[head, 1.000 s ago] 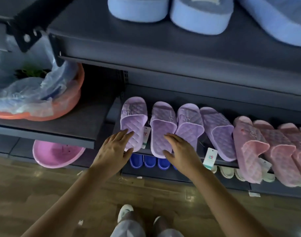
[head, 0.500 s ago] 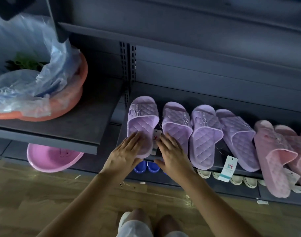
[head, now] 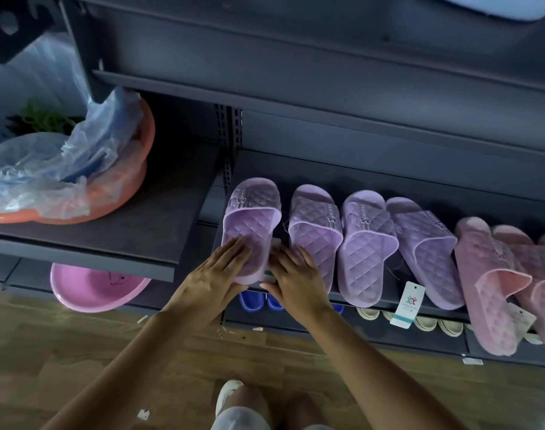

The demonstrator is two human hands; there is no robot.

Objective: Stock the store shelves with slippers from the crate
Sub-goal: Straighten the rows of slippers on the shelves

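Observation:
Several lilac quilted slippers stand in a row on a dark shelf (head: 401, 301), toes toward the back. My left hand (head: 217, 273) lies flat with straight fingers on the heel of the leftmost lilac slipper (head: 251, 218). My right hand (head: 296, 274) rests with spread fingers on the heel of the second lilac slipper (head: 314, 231). Further right stand two more lilac slippers (head: 369, 246) and pink slippers (head: 494, 283). A white and teal price tag (head: 407, 301) hangs over the shelf edge. No crate is in view.
An orange basin (head: 110, 193) with a crumpled plastic bag sits on the left shelf. A pink basin (head: 91, 288) stands below it. Blue slippers (head: 252, 299) and cream slippers (head: 426, 322) fill the lower shelf. A shelf overhangs above. Wooden floor and my feet lie below.
The camera has shifted left and closer. My right hand moved left from the third slipper's side to the second slipper's heel. Both hands now lie further onto the heels.

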